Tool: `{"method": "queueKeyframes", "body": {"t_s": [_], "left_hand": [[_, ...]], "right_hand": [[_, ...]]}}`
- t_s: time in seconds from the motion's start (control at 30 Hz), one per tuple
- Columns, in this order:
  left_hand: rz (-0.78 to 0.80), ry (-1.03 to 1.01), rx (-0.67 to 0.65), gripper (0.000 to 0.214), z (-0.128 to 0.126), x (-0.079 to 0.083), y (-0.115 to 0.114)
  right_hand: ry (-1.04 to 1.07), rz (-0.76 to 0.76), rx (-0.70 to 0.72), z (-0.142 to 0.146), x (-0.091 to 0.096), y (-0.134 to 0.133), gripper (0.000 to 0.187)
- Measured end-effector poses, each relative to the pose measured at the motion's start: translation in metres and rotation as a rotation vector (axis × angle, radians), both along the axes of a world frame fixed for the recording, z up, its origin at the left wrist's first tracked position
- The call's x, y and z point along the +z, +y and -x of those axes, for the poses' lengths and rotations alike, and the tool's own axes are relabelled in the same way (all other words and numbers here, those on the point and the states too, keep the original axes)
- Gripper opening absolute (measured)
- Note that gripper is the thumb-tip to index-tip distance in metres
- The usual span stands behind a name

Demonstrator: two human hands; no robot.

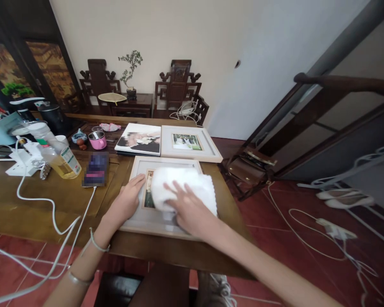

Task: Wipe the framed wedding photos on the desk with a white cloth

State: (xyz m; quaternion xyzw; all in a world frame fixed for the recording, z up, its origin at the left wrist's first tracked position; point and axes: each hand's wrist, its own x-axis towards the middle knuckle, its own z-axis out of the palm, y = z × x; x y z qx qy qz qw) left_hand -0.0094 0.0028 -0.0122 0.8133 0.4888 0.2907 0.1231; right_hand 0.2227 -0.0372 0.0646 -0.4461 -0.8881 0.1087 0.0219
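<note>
A pale wooden picture frame [136, 224] lies flat near the table's front edge, with a photo partly showing at its left. My left hand [129, 198] rests along the frame's left border, fingers stretched out over it. Over the middle and right of the frame is a bunched white cloth [201, 187] with a scalloped edge. My right hand [192, 211] has hold of the cloth, pressing it down with its fingers somewhat spread; motion blurs it. The cloth hides much of the photo.
Behind lie a second framed photo [187, 142] and a photo album [141, 140]. To the left are a phone [95, 169] on a cable, a bottle of yellow liquid [62, 160], a pink mug [97, 140] and a power strip [24, 160]. A wooden rack [307, 123] stands at right.
</note>
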Motion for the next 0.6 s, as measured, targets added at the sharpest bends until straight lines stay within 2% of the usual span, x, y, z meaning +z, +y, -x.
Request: {"method": "queueKeyframes", "body": {"t_s": [0.07,0.13,0.23,0.3,0.37,0.5,0.6], "left_hand": [[0.005,0.000,-0.001,0.070,0.001,-0.001,0.001],[0.008,0.000,-0.003,0.070,0.001,-0.001,0.002],[-0.002,-0.007,-0.003,0.066,0.002,-0.001,0.001],[-0.001,-0.010,0.008,0.065,0.001,-0.001,0.001],[0.006,-0.008,0.018,0.065,0.000,0.000,0.000],[0.007,-0.003,0.017,0.069,-0.001,0.002,-0.002],[0.008,0.009,0.010,0.068,-0.001,0.002,-0.001]], "right_hand": [[-0.047,-0.147,-0.084,-0.001,-0.012,0.037,0.057],[-0.089,-0.237,-0.138,-0.001,-0.016,0.068,0.054],[-0.127,-0.245,-0.123,0.003,-0.015,0.081,0.050],[-0.142,-0.173,-0.068,0.006,-0.010,0.064,0.051],[-0.133,-0.049,0.008,0.007,-0.001,0.030,0.054],[-0.116,0.270,0.183,-0.001,0.037,-0.042,0.051],[-0.075,0.386,0.249,-0.005,0.058,-0.066,0.045]]}}
